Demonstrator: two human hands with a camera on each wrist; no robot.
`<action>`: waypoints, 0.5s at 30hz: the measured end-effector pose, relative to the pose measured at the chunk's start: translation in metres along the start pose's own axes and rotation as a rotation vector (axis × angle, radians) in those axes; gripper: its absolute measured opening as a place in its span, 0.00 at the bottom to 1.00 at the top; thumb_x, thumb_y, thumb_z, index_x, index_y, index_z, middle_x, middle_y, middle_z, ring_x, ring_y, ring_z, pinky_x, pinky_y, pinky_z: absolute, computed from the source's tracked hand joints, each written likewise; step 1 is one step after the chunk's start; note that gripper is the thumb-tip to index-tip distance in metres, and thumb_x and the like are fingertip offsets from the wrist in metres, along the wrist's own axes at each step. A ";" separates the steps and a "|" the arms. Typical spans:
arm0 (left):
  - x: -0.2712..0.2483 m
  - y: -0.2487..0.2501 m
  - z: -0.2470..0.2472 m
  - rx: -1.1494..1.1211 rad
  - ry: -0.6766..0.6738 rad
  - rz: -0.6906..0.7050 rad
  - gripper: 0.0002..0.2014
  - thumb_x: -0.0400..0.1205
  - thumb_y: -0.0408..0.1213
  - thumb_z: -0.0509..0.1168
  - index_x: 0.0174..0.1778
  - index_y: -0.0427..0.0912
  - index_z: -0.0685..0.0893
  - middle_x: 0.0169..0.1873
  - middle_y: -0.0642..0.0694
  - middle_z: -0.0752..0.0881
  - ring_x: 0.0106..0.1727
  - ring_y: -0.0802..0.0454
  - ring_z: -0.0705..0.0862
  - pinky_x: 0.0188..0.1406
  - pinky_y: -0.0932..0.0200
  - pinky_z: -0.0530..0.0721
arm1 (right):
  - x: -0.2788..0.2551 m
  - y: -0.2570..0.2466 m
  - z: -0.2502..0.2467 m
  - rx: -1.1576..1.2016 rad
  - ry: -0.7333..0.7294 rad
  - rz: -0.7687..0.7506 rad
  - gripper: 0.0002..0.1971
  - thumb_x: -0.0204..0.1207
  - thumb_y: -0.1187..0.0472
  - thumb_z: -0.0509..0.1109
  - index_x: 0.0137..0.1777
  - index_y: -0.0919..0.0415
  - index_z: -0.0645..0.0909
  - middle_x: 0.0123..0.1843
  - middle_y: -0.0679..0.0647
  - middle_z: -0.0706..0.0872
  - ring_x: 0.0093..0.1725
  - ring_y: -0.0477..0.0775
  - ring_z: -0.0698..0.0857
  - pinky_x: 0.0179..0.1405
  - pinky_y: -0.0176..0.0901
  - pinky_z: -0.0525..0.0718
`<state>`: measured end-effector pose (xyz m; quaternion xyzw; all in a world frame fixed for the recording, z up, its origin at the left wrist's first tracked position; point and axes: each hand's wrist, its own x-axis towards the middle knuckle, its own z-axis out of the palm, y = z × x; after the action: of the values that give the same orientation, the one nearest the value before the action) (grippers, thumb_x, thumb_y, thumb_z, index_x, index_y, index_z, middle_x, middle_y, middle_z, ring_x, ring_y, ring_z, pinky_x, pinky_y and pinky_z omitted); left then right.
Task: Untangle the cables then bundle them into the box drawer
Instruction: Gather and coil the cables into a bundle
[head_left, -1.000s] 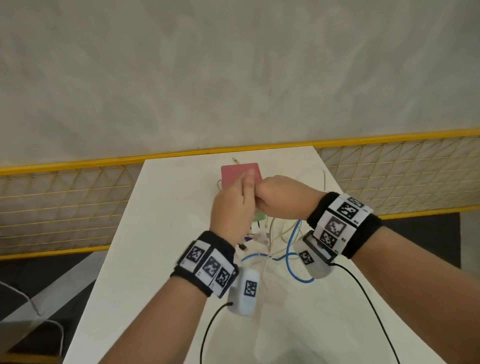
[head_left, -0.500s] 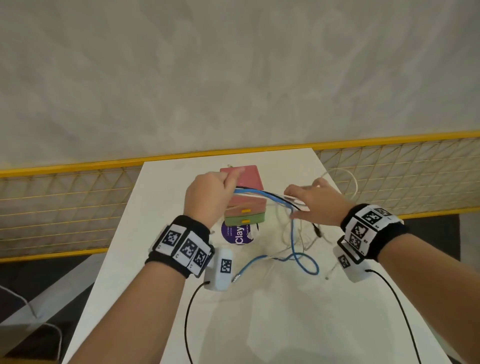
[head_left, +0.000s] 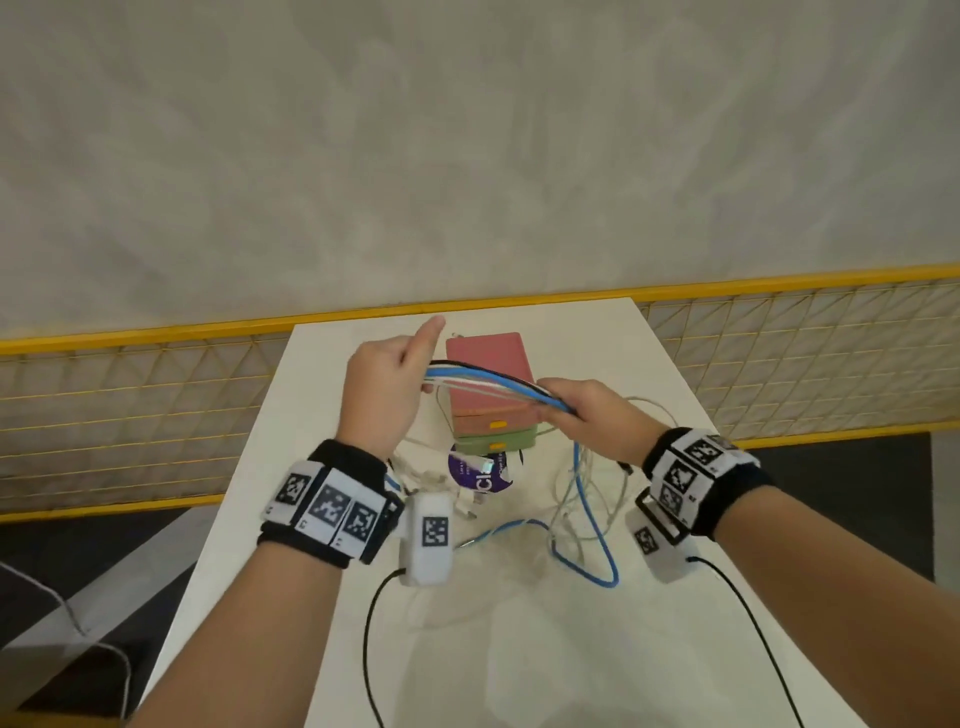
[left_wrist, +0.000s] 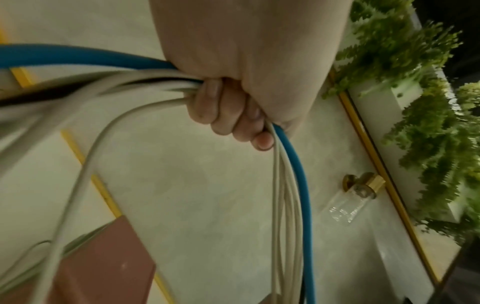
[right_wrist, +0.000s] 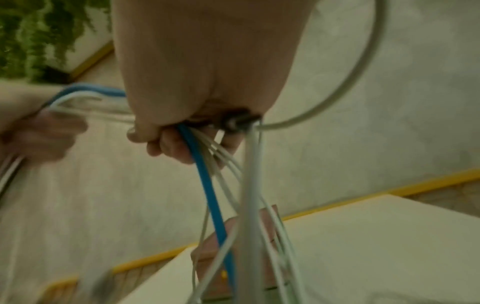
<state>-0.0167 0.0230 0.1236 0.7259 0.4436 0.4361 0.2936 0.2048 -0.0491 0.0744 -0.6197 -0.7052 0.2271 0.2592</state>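
A bundle of cables (head_left: 488, 382), blue, white and black, stretches between my two hands above the box drawer (head_left: 491, 389), a pink unit stacked on a green one. My left hand (head_left: 387, 387) grips one end with curled fingers (left_wrist: 221, 111), index finger sticking up. My right hand (head_left: 582, 410) grips the other end (right_wrist: 197, 144). From both fists the cables hang down: a blue cable (head_left: 597, 525) and white cables (head_left: 566, 499) loop loosely on the white table (head_left: 519, 649).
A purple round label (head_left: 480, 473) and small white connectors (head_left: 431, 480) lie in front of the box. A yellow-framed wire fence (head_left: 130, 415) borders the table's far side and both flanks. A glass vial (left_wrist: 350, 201) and green plants (left_wrist: 415, 82) appear in the left wrist view.
Both hands have taken hold of the cable bundle and lifted it taut over the box. The right hand moved left from the loose cables onto the bundle.
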 end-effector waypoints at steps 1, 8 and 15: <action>-0.001 -0.004 0.001 0.007 -0.003 -0.040 0.31 0.85 0.53 0.59 0.21 0.34 0.73 0.20 0.38 0.77 0.23 0.53 0.74 0.31 0.55 0.71 | 0.002 0.001 -0.003 -0.013 -0.001 -0.006 0.07 0.83 0.59 0.62 0.52 0.61 0.78 0.36 0.53 0.79 0.36 0.54 0.79 0.39 0.49 0.78; 0.000 -0.017 0.009 0.262 0.027 0.028 0.23 0.89 0.50 0.47 0.56 0.38 0.84 0.52 0.41 0.83 0.56 0.49 0.80 0.54 0.62 0.72 | 0.021 -0.027 -0.014 -0.226 -0.022 -0.072 0.08 0.82 0.64 0.60 0.56 0.64 0.78 0.40 0.57 0.82 0.37 0.57 0.78 0.38 0.50 0.77; -0.021 0.012 0.053 0.464 -0.303 0.232 0.29 0.85 0.62 0.43 0.76 0.50 0.69 0.54 0.45 0.88 0.53 0.43 0.86 0.48 0.49 0.83 | 0.026 -0.054 -0.007 -0.251 -0.033 -0.188 0.06 0.74 0.69 0.64 0.44 0.66 0.83 0.35 0.53 0.83 0.35 0.55 0.80 0.34 0.47 0.75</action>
<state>0.0298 -0.0032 0.1016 0.8763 0.3966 0.2404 0.1308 0.1660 -0.0303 0.1169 -0.5746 -0.7871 0.1220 0.1884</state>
